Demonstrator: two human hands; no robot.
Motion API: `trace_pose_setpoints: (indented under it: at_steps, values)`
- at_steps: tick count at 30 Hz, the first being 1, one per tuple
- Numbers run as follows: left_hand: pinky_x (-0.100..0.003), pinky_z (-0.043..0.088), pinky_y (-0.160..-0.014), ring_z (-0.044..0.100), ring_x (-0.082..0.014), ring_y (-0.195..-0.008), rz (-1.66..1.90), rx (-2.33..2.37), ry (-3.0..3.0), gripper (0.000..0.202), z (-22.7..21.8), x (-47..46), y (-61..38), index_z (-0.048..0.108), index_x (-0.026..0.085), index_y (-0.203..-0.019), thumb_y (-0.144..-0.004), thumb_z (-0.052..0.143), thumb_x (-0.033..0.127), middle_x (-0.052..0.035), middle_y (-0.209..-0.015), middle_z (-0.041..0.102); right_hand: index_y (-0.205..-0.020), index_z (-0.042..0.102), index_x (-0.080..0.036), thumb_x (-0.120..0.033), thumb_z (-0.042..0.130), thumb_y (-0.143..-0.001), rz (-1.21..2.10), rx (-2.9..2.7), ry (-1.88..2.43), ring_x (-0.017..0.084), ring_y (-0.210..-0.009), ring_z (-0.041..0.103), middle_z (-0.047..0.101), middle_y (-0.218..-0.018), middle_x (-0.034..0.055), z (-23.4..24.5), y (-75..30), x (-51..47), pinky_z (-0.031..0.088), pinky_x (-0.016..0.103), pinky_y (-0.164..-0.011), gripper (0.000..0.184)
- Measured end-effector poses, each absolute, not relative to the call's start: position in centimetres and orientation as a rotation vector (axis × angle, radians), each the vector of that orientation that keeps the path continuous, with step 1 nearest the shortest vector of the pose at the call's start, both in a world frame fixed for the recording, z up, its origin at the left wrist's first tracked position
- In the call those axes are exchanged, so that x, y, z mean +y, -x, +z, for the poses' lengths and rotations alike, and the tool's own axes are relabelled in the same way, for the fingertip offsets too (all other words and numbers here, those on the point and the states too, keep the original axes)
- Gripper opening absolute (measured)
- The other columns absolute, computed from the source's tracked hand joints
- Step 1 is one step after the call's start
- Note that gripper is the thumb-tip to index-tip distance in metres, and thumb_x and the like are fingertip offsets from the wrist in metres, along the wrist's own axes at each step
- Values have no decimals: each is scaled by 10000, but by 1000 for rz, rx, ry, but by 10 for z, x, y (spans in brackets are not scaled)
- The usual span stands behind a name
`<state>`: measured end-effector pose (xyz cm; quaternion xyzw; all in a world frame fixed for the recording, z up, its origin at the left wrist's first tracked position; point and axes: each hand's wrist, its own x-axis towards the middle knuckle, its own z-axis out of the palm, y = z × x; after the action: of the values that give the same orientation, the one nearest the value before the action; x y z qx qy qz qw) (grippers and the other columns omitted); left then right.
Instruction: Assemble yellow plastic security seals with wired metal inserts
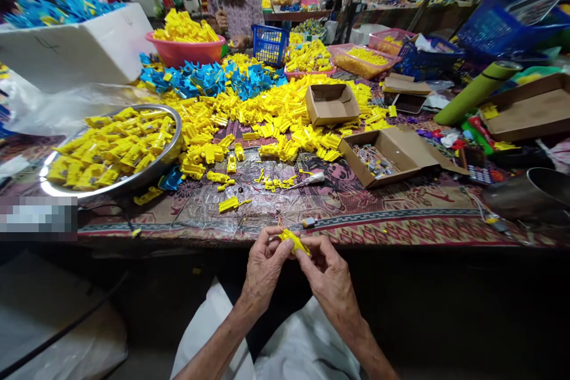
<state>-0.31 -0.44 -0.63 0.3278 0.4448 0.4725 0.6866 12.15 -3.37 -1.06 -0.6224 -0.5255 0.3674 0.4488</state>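
Pinching a small moulded yellow plastic piece [294, 241] between them, the left hand [263, 267] and the right hand [327, 273] hold it just past the table's edge, their wrinkled fingers curled narrowly around its glossy body. Thin coloured wires [280, 224] rise beside the piece, close to a tiny boxy component [309, 222] on the clear plastic sheet [214, 205] laid over a woven patterned cloth [401, 225]. Beyond the hands, angular yellow plastic parts [276, 122] spread in a dense, jumbled heap, and more fill a shallow stainless steel basin [176, 130] on the left. A white-handled tool [307, 179] lies on the sheet, near an open corrugated cardboard tray [389, 157] holding small wired components. A smaller cardboard box [332, 104] sits among the yellow parts, while spiky blue plastic pieces [214, 80] form a bright band behind them. Farther back stand a round pink plastic basin [187, 56], a blue latticed plastic basket [269, 44] and a block of white polystyrene [75, 47]. Across the table, a co-worker's patterned sleeve [253, 15] shows beside the basket.
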Motion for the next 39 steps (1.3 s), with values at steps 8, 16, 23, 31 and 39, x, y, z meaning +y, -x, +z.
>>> trace_pose_setpoints:
  at_steps: [8, 16, 23, 31, 39]
  values:
    - [-310, 524, -840, 718, -187, -872, 1100, 902, -633, 252, -10, -5, 7, 539, 202, -1022, -841, 694, 284, -60, -1015, 747, -1031, 624, -200, -330, 573, -896, 814, -1373, 1571, 193, -889, 638, 664, -1029, 85, -5, -120, -32, 523, 284, -740, 195]
    - [-311, 516, -886, 706, -191, -943, 1113, 838, -528, 281, -6, -4, 9, 557, 207, -1010, -809, 732, 296, -56, -1015, 737, -980, 594, -196, -374, 603, -864, 1039, -1175, 1502, 161, -763, 667, 694, -935, 58, -1, -112, -29, 542, 238, -636, 214]
    - [-338, 509, -909, 699, -195, -953, 1111, 804, -537, 269, -4, -5, 10, 570, 207, -1009, -814, 730, 298, -58, -1031, 729, -894, 582, -197, -343, 614, -838, 992, -1107, 1535, 153, -684, 657, 694, -863, 47, -9, -107, -26, 533, 233, -586, 160]
    - [-331, 495, -913, 692, -187, -966, 1102, 773, -580, 219, -3, -5, 9, 553, 218, -1019, -854, 687, 272, -52, -1052, 730, -844, 589, -189, -327, 619, -827, 1087, -1081, 1433, 127, -596, 582, 656, -772, 17, 4, -112, -24, 474, 220, -527, 142]
    - [-315, 503, -853, 700, -174, -858, 1083, 857, -623, 263, -2, -1, 10, 567, 220, -967, -795, 742, 313, -34, -953, 747, -791, 579, -187, -383, 626, -817, 1140, -1084, 1443, 121, -569, 540, 614, -717, -1, 5, -117, -21, 460, 230, -533, 203]
